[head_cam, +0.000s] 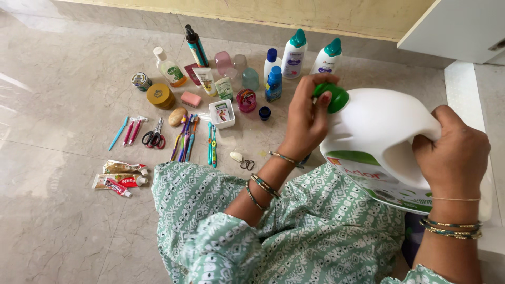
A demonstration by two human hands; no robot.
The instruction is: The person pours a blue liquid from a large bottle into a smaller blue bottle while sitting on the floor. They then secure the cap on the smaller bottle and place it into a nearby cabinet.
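Note:
A large white detergent jug (pixel 386 137) with a green cap (pixel 335 98) lies tilted across my lap. My left hand (pixel 307 117) is closed around the green cap. The jug's handle is gripped by my right hand (pixel 452 150). Both wrists wear bangles, and my green patterned clothing (pixel 294 231) fills the lower middle of the view.
Toiletries are spread on the marble floor: white bottles with teal caps (pixel 294 52), a blue bottle (pixel 273 84), tubes, a round yellow tin (pixel 160 95), scissors (pixel 154 135), toothbrushes (pixel 185 138), razors, toothpaste tubes (pixel 120 181), a small white box (pixel 222 113). A white cabinet (pixel 457 29) stands at the upper right.

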